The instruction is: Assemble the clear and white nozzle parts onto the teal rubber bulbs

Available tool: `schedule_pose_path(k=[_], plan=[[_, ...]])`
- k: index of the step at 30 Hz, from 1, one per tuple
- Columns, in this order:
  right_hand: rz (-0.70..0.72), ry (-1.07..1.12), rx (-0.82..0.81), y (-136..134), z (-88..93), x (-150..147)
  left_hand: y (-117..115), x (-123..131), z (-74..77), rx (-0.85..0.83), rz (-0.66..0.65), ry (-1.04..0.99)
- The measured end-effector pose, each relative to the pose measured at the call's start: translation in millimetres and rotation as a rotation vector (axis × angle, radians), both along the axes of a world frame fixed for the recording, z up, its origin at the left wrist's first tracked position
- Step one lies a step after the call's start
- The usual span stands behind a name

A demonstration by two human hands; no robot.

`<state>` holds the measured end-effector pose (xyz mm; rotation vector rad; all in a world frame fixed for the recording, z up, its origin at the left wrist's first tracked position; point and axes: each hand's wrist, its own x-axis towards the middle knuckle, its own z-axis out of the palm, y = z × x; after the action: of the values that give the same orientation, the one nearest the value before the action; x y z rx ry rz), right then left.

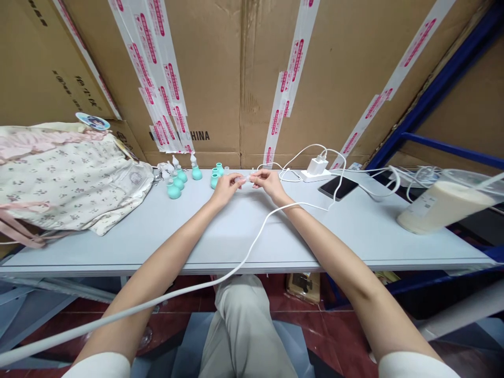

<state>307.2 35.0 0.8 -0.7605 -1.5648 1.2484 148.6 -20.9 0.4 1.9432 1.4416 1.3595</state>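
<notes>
Your fingers (234,178) are pinched together on a small clear tip (243,180), left hand (225,188) at one end and right hand (268,182) at the other. Its long axis runs side to side between them, low over the surface (236,236). Teal bulbs (214,181) stand just beside your left hand. A white cable (255,236) runs past your right wrist. The charger (317,167), phone (337,187) and cup (441,207) lie well to the right.

Short white sleeves (100,366) are worn on both arms; forearms, left hand (225,188) and right hand (270,182) are left bare; light beige trousers (244,325) are seen below.
</notes>
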Motion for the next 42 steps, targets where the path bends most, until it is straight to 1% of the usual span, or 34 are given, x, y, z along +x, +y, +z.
schedule_pose_path(k=[3,7,11,15,17,21,24,25,26,27,28,30,31,32,33,35,37,40,42], plan=[[0.009,-0.024,0.056,2,0.3,2,0,0,-1.2,-0.007,0.017,0.04],[0.019,-0.095,0.122,2,1.0,6,0,1,-4.5,-0.028,0.034,0.044],[0.033,-0.202,0.185,4,1.1,9,-1,3,-7.6,-0.04,0.007,0.066],[0.064,-0.143,0.156,6,1.5,8,0,4,-10.1,-0.011,-0.02,-0.038],[0.094,-0.137,0.132,4,3.6,8,4,2,-11.4,-0.031,-0.056,-0.092],[0.18,-0.139,0.124,-3,11.0,10,14,2,-14.1,-0.113,-0.195,-0.198],[0.211,-0.166,0.184,-5,14.9,13,14,6,-12.8,-0.104,-0.206,-0.214],[0.207,-0.185,0.209,-5,15.2,14,11,7,-10.8,-0.106,-0.179,-0.172],[0.199,-0.203,0.225,-5,15.0,14,8,6,-8.0,-0.103,-0.123,-0.099],[0.188,-0.215,0.228,-4,14.3,15,5,5,-4.4,-0.085,-0.029,-0.002],[0.177,-0.22,0.217,-2,13.1,15,1,2,-0.3,-0.046,0.102,0.109],[0.165,-0.222,0.165,1,9.9,16,-5,-8,7.2,0.067,0.434,0.32],[0.159,-0.217,0.137,3,8.1,16,-7,-13,9.6,0.103,0.579,0.403],[0.153,-0.211,0.114,5,6.5,16,-7,-19,10.6,0.103,0.687,0.472],[0.149,-0.205,0.097,6,5.0,16,-7,-25,9.8,0.068,0.75,0.528],[0.15,-0.19,0.075,9,3.1,16,-4,-34,3.9,-0.049,0.787,0.594],[0.163,-0.176,0.069,9,2.8,16,0,-39,-5.2,-0.118,0.779,0.587],[0.169,-0.16,0.067,7,5.2,17,4,-40,-16.4,-0.088,0.752,0.474],[0.158,-0.154,0.06,6,7.5,18,6,-38,-18.8,-0.039,0.697,0.378]])
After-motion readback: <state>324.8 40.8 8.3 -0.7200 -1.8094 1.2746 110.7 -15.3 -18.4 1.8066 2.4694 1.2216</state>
